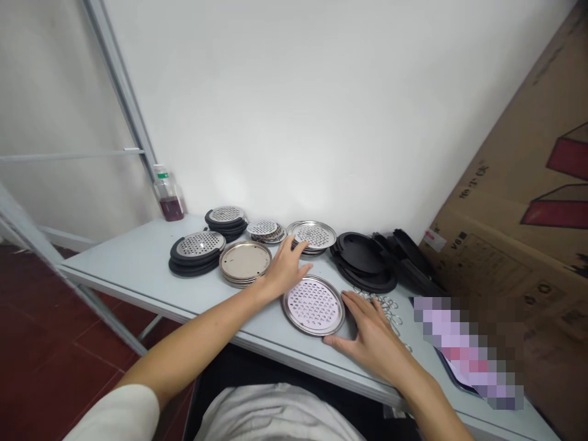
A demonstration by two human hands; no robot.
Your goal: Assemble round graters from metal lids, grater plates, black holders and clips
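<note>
A shallow round metal dish lies near the table's front edge with a perforated grater-like disc inside it. My right hand rests at its right side, thumb and forefinger apart along the rim. My left hand is over the dish's far left side, fingers spread and reaching towards a stack of metal dishes with a perforated disc on top. Nothing shows in its fingers. Left of that hand stands a stack of plain metal dishes. Small wire rings lie partly behind my right hand.
Black-rimmed perforated discs sit in stacks at left, with loose discs near the wall. Black round plastic parts pile up at right. A bottle of dark red liquid stands at the back left. A large cardboard box leans at right.
</note>
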